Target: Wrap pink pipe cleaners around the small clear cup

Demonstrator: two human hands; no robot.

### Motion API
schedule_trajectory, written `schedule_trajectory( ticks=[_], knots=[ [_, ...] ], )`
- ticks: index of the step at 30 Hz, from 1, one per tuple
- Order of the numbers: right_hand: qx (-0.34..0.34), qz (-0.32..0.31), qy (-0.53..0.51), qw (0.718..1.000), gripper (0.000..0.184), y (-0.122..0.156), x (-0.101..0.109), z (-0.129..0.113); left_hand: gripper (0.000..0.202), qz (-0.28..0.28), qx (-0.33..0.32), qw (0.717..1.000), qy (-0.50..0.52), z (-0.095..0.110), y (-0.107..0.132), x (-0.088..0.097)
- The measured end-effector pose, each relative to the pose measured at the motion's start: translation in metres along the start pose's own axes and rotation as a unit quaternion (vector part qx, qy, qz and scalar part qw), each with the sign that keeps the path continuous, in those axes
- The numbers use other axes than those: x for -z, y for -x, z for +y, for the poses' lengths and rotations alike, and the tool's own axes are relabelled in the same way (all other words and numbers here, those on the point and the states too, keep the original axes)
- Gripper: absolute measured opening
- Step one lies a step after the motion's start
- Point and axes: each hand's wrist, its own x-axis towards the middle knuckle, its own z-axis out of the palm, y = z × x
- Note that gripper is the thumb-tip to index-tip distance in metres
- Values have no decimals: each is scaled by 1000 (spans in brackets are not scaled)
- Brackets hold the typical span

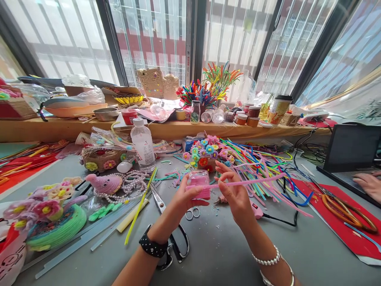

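Observation:
Above the grey table, my left hand (180,198) is closed round a small clear box (199,177) with pink pipe cleaner wound about its lower part. From the box a length of pink pipe cleaner (258,180) stretches to the right. My right hand (237,196) pinches this strand between thumb and fingers, the other fingers raised. Under my left forearm lie black-handled scissors (159,200), partly hidden. Small scissors (193,213) rest just below the box. A pink glue gun (256,210) with a black cord lies beside my right wrist.
Loose pipe cleaners (262,163) are heaped behind my right hand. At left are a flower-trimmed green basket (59,226), a pink crocheted figure (104,184) and a plastic bottle (143,145). Large scissors (342,206) lie on red sheets at right, near another person's hand (367,184) at a laptop (353,159).

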Motion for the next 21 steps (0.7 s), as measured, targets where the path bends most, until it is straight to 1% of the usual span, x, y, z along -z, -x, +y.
schedule_trajectory(
  ticks=[6,15,21],
  knots=[
    [-12,13,-11,1000,19,-1,0,1,69,11,-8,1000,-19,1,1,-3],
    [-41,-6,-34,999,17,0,0,1,72,27,-22,998,-58,-3,-2,0],
    [-46,1,-31,998,17,-1,-1,1,72,44,-30,996,-70,-4,-1,-1]
  ],
)
